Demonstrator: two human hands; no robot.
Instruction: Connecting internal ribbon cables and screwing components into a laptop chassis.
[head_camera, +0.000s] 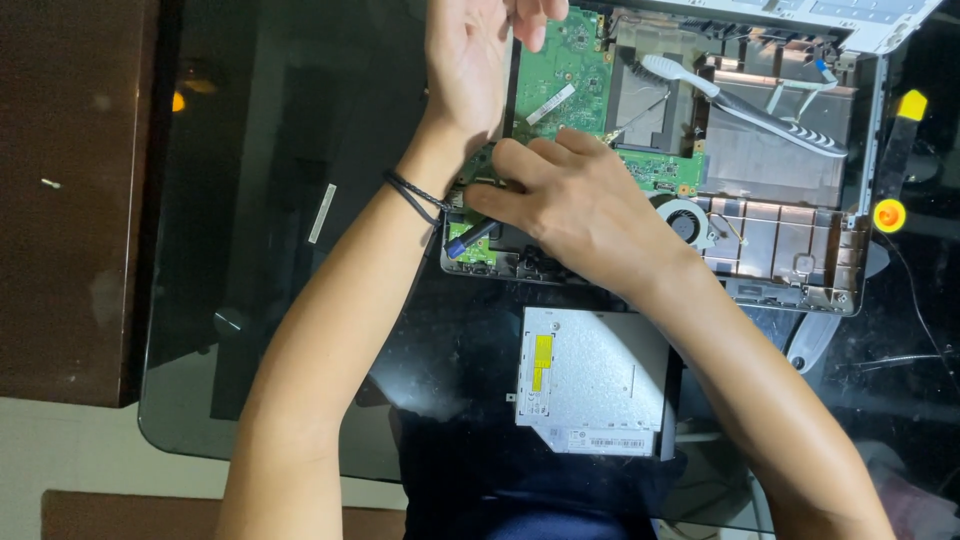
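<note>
Nearest, a flat, square, dull-metal drive (592, 380) with a yellow sticker is seen lying on the dark glass table (250, 250), apart from both hands. Beyond it, the right hand (580, 205) is laid palm-down, fingers curled, on the near edge of the green board (565, 70) inside the opened laptop (790, 220); whether anything is pinched cannot be told. Beside it a round black fan (688, 222) is set. Farther, the left hand (470, 60), loosely open, is held over the board's left edge, gripping nothing visible. A white brush (740, 100) rests on coppery shielding.
</note>
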